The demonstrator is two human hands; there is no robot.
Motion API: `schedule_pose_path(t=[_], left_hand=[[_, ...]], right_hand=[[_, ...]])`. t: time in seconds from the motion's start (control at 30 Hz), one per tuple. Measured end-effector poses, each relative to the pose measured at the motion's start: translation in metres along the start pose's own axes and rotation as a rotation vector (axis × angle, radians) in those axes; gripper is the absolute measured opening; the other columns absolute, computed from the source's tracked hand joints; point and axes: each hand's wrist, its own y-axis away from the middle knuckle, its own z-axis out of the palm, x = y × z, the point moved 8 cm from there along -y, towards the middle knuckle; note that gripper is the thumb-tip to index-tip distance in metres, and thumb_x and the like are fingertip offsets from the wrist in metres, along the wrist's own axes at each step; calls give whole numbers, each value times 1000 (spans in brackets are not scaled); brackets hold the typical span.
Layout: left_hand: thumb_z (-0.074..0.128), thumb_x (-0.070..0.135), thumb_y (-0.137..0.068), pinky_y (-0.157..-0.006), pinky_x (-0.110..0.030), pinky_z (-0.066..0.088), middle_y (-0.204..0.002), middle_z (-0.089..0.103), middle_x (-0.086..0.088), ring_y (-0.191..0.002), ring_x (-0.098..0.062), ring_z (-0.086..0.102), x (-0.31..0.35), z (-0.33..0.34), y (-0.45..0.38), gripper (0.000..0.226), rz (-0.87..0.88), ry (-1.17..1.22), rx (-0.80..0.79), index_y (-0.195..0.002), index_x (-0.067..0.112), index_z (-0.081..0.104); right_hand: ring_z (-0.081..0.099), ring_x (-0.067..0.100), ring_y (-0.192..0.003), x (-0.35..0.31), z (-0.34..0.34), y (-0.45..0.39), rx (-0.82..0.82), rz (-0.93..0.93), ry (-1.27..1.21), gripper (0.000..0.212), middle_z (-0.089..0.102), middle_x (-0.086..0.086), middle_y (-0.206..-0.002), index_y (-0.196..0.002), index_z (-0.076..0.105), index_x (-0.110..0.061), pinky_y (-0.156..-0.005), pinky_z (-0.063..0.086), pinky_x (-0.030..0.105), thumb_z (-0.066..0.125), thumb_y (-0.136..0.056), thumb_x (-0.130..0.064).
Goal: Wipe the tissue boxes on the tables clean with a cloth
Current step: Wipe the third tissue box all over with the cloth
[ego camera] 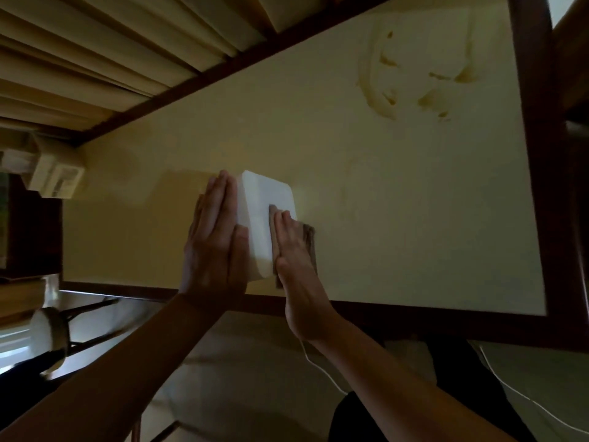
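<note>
Tissue box [266, 215] here is a plain white one with rounded corners, sitting on a cream-topped table [398, 186] with a dark wood frame, close to the near edge and a bit left of the middle. We've got it sandwiched between both hands.

Our left hand [215, 240] is flat against the box's left side, fingers straight and pressed together, thumb lying up along the near corner. So it's an open palm bracing the box, not a curled grip.

Our right hand [291, 247] is on the right half of the box with fingers straight too, pressing a brownish cloth [308, 247] down onto it. The cloth pokes out from under the palm on the right and a sliver shows by the fingertips on the left. Again, flat fingers on top of the cloth, nothing wrapped around it.

Further back on the right part of the tabletop there's a brownish smeared stain [414, 78], well apart from the box. Beyond the far edge we see pale pleated curtains [111, 49]. Off to the left there's a small stool [51, 336] with dark legs, and a thin white cable [318, 368] hangs below the table near our right wrist.
</note>
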Motion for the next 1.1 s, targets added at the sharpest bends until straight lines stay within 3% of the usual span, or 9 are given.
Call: schedule_pose_path(t=[0.17, 0.33, 0.6, 0.8, 0.97, 1.1], left_hand=[[31, 19, -105, -126, -59, 23, -167, 27, -22, -158, -31, 22, 5, -4, -4, 59, -12, 83, -31, -158, -8, 27], [33, 15, -105, -121, -64, 28, -165, 30, -26, -156, -36, 26, 6, -6, -3, 56, 32, 89, -24, -155, -10, 31], [36, 18, -105, -120, -64, 31, -163, 33, -26, -155, -38, 29, 4, -7, -5, 57, 36, 115, 4, -153, -11, 35], [40, 11, -102, -117, -69, 31, -159, 36, -32, -151, -45, 32, 9, -8, -1, 55, 94, 119, 40, -149, -16, 37], [37, 17, -103, -122, -61, 28, -163, 33, -24, -156, -34, 28, 4, -8, -4, 58, 7, 111, 7, -154, -10, 35], [37, 16, -102, -124, -59, 27, -163, 33, -23, -157, -31, 27, 4, -7, -4, 58, 17, 94, 12, -154, -11, 35]], right_hand=[[-4, 20, -164, -32, 7, -2, 13, -110, -30, 59, 4, 1, -177, -167, 11, -6, -130, -2, 58, 25, -109, -13], [-5, 19, -164, -43, 8, -36, -13, -176, 20, 62, 3, 6, -177, -166, 10, -4, -129, -1, 61, 17, -109, -25], [2, 16, -164, -23, -8, -92, 54, -187, 94, 58, 16, 7, -176, -167, 16, -5, -131, 5, 56, 22, -111, -19], [-5, 15, -163, 3, -14, -67, 5, -92, 39, 59, 4, 0, -177, -168, 7, -9, -131, 2, 56, 25, -113, -20], [-13, 13, -162, 9, -3, -25, -40, 13, 26, 61, -8, -6, -177, -169, -1, -19, -132, 0, 54, 21, -113, -30], [-12, 23, -163, -4, 5, -4, -28, -52, 11, 62, -7, 1, -177, -168, 2, -11, -130, -3, 61, 23, -110, -20]])
